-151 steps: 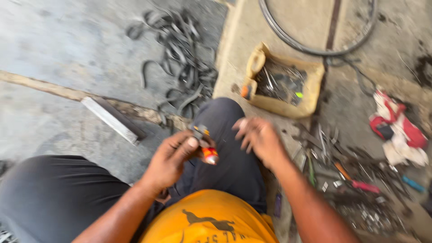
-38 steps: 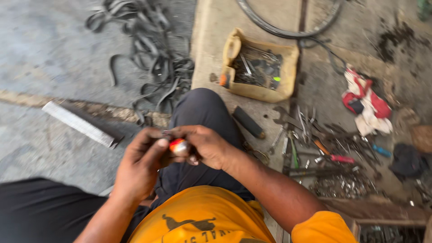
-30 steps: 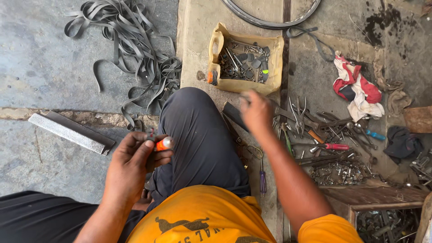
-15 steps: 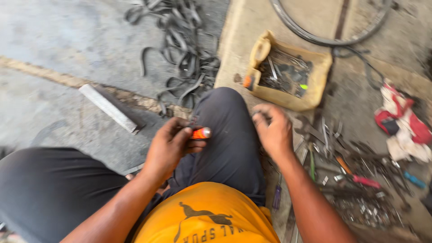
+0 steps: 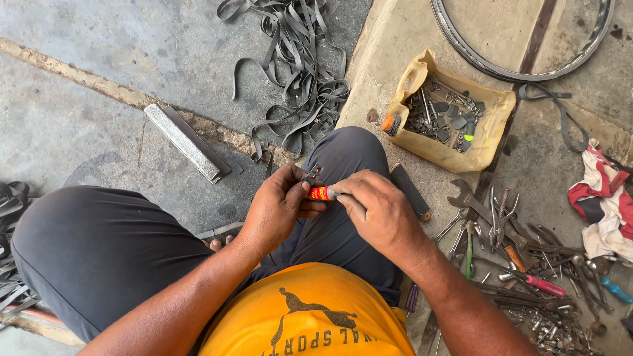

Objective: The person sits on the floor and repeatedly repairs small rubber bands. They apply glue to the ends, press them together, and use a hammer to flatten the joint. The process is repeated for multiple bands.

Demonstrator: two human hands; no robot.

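Observation:
I am seated on the ground with my knee raised, both hands meeting above it. My left hand [image 5: 277, 207] grips a small red-and-orange tube [image 5: 320, 193] together with a small dark piece of rubber at its fingertips. My right hand [image 5: 379, 211] pinches the tube's tip from the right side. Both hands touch the tube, just above my dark trouser leg [image 5: 343, 155].
A cut yellow container [image 5: 491, 132] holding metal parts sits ahead right. Loose rubber strips [image 5: 297, 72] lie ahead, a metal file [image 5: 184, 142] to the left. Wrenches and pliers [image 5: 508, 231] scatter at right, beside a red-white rag [image 5: 603, 198]. A wheel rim [image 5: 521, 66] lies at the top.
My right hand, which had reached out toward the tools on the right, has come back and now pinches the tube's tip. The left hand kept hold of the tube throughout.

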